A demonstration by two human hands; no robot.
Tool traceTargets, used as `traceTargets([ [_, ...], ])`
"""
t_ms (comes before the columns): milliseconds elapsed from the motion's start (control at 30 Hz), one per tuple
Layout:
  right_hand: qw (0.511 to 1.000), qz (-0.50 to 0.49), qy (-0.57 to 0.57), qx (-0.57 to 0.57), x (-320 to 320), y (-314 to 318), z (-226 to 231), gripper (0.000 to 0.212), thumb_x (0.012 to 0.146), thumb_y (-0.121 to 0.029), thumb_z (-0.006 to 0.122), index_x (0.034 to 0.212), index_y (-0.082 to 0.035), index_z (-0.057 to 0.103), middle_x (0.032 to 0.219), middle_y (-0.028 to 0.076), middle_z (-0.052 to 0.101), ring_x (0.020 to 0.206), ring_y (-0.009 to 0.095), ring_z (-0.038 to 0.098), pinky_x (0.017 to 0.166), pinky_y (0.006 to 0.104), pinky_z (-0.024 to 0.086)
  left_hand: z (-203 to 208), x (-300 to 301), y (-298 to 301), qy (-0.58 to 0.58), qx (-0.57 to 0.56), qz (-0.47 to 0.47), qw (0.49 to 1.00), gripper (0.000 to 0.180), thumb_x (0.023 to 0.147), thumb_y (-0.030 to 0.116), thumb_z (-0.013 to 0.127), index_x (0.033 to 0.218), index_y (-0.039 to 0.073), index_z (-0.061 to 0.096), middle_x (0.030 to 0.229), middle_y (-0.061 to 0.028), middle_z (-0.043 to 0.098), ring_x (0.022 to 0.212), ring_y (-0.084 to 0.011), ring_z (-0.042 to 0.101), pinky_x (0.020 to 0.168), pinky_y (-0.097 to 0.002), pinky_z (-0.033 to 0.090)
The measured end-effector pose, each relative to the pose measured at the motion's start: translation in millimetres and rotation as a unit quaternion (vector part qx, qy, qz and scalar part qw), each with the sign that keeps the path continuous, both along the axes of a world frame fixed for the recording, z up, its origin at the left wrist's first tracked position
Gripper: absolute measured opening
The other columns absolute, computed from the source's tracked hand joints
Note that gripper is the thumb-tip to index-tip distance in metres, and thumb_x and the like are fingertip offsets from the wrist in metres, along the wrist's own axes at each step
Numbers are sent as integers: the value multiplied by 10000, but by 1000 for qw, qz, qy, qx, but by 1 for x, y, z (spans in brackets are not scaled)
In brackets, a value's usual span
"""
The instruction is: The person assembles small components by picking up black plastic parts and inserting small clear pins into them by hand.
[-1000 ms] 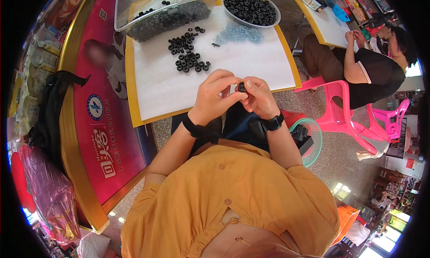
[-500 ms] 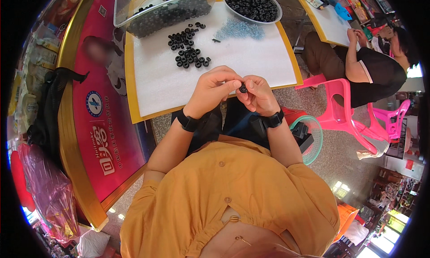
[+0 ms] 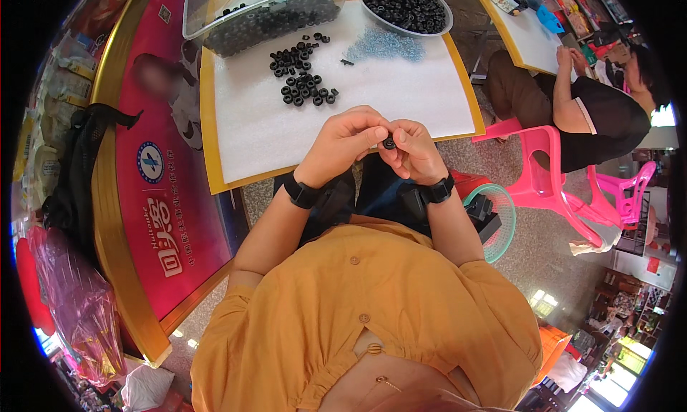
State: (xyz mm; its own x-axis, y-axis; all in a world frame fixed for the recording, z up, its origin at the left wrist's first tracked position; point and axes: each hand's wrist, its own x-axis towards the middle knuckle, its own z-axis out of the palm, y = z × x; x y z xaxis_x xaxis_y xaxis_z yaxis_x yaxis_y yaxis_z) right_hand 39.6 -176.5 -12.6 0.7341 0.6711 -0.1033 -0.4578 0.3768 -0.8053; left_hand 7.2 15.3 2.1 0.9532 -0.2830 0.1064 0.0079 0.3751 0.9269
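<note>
Just over the near edge of the white table [image 3: 265, 151], both my hands meet around a small round black part [image 3: 388, 142] with a ring-like face. My left hand [image 3: 348, 143] pinches it from the left with thumb and forefinger. From the other side my right hand [image 3: 417, 153] grips it, its fingers curled beneath. Farther up the table lie loose black rings [image 3: 308, 90] in a cluster. Right of them a patch of tiny clear-blue pieces [image 3: 386, 45] is spread out, with a small black sliver [image 3: 347, 62] at its left edge.
A clear plastic bin [image 3: 272, 25] of black parts and a white bowl [image 3: 449, 22] heaped with more stand at the table's far side. Below my right forearm is a green mesh basket [image 3: 509, 219]. A pink chair [image 3: 547, 161] and a seated person [image 3: 601, 118] are to the right.
My hands keep the black part in nearly the same place and grip. The view has shifted very slightly; nothing on the table has visibly moved.
</note>
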Motion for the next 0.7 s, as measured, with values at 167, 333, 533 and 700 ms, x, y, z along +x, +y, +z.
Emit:
traceTargets([
  [167,1000,0,-2,11,-1,2,0,373,935,-362,701,938,10,660,682,47,597,452,87,491,344,198,349,-3,1,2,-7,-13,-22,1000,164,1006,135,594,991,-8,671,921,-4,572,658,-55,462,566,-199,362],
  [333,1000,0,-2,14,-1,2,-2,397,921,-375,714,927,18,658,678,50,600,447,92,495,338,200,350,-3,2,1,-4,-21,-20,1000,172,995,176,608,991,28,694,818,35,573,651,-32,453,564,-194,344],
  [533,1000,6,-14,23,1,1,-2,375,925,-358,714,937,13,656,687,47,605,458,94,508,340,206,366,-4,2,2,-9,-28,-33,999,161,1008,141,590,998,1,668,917,-3,570,655,-52,463,564,-196,362],
  [700,988,-79,-28,-130,17,2,15,277,937,-277,706,970,-6,658,729,33,615,538,84,547,426,207,431,-11,4,-2,-10,49,85,995,209,989,187,615,1109,29,679,899,16,613,734,-76,522,645,-247,440],
])
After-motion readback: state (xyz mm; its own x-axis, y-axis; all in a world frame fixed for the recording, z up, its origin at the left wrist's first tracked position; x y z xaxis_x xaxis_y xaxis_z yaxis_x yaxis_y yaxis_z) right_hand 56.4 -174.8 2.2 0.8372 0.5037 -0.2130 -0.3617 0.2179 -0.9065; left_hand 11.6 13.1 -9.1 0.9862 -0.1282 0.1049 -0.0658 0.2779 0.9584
